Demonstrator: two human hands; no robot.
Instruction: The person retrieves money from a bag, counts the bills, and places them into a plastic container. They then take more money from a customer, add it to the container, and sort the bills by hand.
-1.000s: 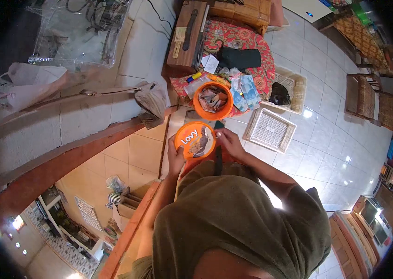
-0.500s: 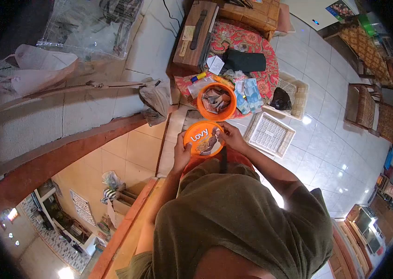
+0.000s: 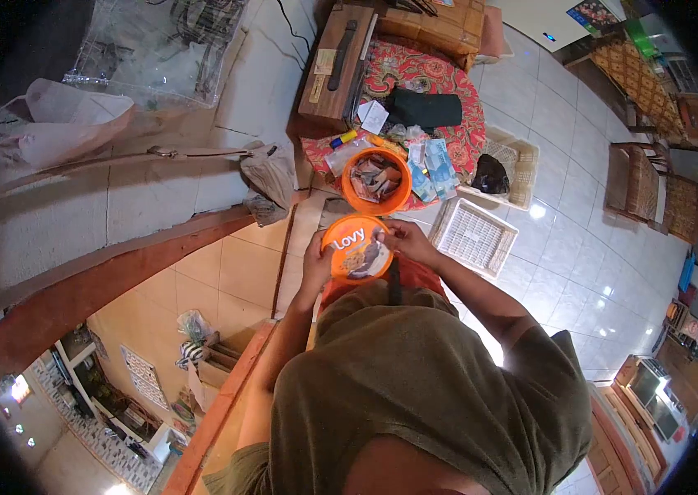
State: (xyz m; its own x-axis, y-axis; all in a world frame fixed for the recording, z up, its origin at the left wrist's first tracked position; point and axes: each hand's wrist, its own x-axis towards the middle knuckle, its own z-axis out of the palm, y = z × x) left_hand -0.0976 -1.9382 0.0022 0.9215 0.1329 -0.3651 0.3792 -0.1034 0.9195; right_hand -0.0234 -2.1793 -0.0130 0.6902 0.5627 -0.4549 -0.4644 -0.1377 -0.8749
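Note:
An orange round lid [image 3: 359, 249] with "Lovy" printed on it is held in front of my lap, between both hands. My left hand [image 3: 317, 262] grips its left edge, and my right hand [image 3: 407, 241] pinches the upper right edge. Just beyond the lid is an open orange tub [image 3: 346, 200] with crumpled banknotes inside. Blue banknotes [image 3: 440, 162] lie to the right of the tub on a red patterned cloth [image 3: 464, 107]. A dark green rolled item [image 3: 431, 109], a folded white paper [image 3: 372, 117] and a yellow-blue tube [image 3: 342, 139] lie behind the tub.
A wooden box [image 3: 328, 70] with a handle stands at the back left. White plastic baskets [image 3: 474, 238] sit on the tiled floor at the right. A cloth bag [image 3: 266, 177] hangs over the ledge at the left. Wooden chairs [image 3: 642, 186] are farther right.
The view has shifted slightly, so the table things appear a little farther left. Both hands still hold the lid, and the fingers of my right hand have moved slightly on its edge.

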